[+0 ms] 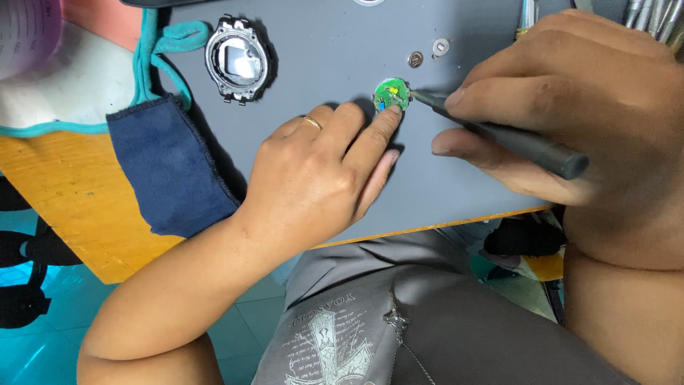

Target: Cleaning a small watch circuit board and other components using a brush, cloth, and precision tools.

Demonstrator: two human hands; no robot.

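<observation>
A small round green circuit board [391, 93] lies on a grey mat [320, 50]. My left hand [320, 178] rests on the mat with its forefinger tip pressing the board's near edge; a gold ring sits on one finger. My right hand [570, 107] grips a dark pen-like screwdriver [513, 139] whose tip touches the board's right edge. An empty silver watch case [237, 59] lies to the left on the mat.
A button cell [415, 59] and a small metal part [440, 48] lie beyond the board. A dark blue cloth [167, 164] and a teal-edged white cloth [85, 85] cover the wooden table's [64, 192] left side. Metal tools [652, 18] stand at the top right.
</observation>
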